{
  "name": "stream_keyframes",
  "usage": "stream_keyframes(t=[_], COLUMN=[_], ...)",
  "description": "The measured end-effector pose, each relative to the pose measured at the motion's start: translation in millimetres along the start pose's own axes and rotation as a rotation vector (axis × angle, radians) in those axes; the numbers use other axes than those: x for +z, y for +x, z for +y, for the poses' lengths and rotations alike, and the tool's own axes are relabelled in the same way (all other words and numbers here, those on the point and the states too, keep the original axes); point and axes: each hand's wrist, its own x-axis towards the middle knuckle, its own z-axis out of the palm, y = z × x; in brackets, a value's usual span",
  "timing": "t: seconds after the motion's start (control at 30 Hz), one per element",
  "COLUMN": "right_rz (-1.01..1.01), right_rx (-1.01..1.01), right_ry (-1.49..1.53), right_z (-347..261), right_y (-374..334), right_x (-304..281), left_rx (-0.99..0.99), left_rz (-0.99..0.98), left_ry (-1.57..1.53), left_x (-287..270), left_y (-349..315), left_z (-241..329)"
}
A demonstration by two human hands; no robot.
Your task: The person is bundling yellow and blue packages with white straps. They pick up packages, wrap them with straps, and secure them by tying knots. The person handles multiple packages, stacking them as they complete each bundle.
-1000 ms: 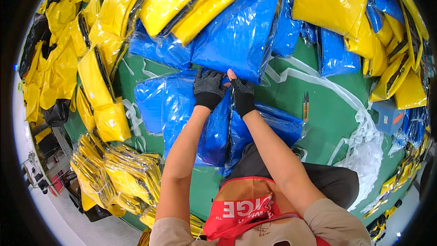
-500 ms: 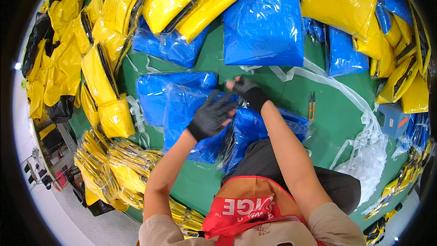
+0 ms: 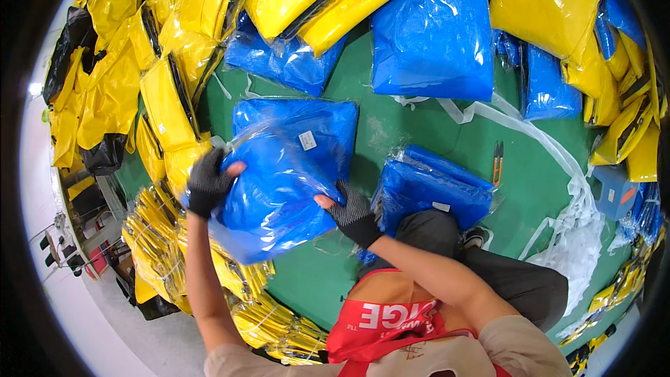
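Between my hands, a folded blue sheet-like item in a clear plastic sleeve (image 3: 279, 195) is held tilted, blurred by motion. My left hand (image 3: 209, 180), in a fingerless dark striped glove, grips its left edge with the thumb on top. On its right edge, my right hand (image 3: 352, 215), gloved the same way, pinches the sleeve. Partly beneath it lies another blue wrapped package (image 3: 331, 122) with a small white label. A blue stack (image 3: 436, 185) of similar wrapped packages rests to the right, by my knee.
Orange-handled thread snips (image 3: 497, 164) lie on the green surface (image 3: 377, 129). White strapping (image 3: 565, 237) heaps at right. Yellow wrapped packages (image 3: 167, 105) pile along the left and far side; bundled yellow ones (image 3: 150, 244) stand near left. A large blue package (image 3: 433, 35) lies ahead.
Both hands have moved left, away from the right-hand stack. They have lifted the front blue wrapped item and spread apart to its two edges. The whole view has shifted slightly.
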Motion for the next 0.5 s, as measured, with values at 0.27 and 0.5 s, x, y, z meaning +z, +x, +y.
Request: stream_keyframes(t=[0.27,0.5], right_rz=[0.020,-0.230], right_rx=[0.355,0.518], right_ry=[0.690,0.993], right_z=[145.1,37.0], right_y=[-29.2,7.0], right_x=[138.0,63.3], left_rx=[0.399,-0.048], left_rz=[-0.297,-0.501], left_ry=[0.319,0.305], left_x=[42.0,71.9], left_y=[182.1,162.6], left_z=[46.1,-43.4])
